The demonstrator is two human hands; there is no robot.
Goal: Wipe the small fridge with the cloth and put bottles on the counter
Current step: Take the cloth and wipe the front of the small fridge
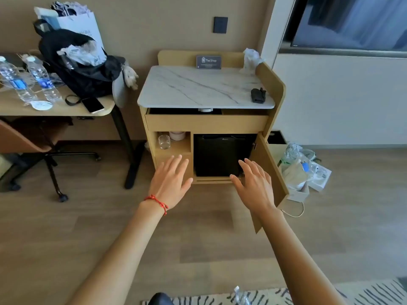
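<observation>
A small black fridge (220, 154) sits shut inside a light wooden cabinet whose door (272, 172) hangs open to the right. Above it is a white marble counter (198, 89). My left hand (170, 183), with a red string bracelet at the wrist, is stretched out flat in front of the cabinet's lower left panel, fingers apart and holding nothing. My right hand (253, 183) is spread in front of the fridge's lower right corner and holds nothing either. Two water bottles (13, 81) (43, 79) stand on the desk at the left. A crumpled white cloth-like thing (251, 59) rests at the counter's back right corner.
A small black object (258, 95) and a dark sign (208, 62) stand on the counter. A glass (164, 142) sits in the left cubby. The desk (13, 106) holds a black bag, a phone (93, 105) and clutter. Bags (301, 170) lie on the floor at the right; an office chair (33, 150) stands at the left.
</observation>
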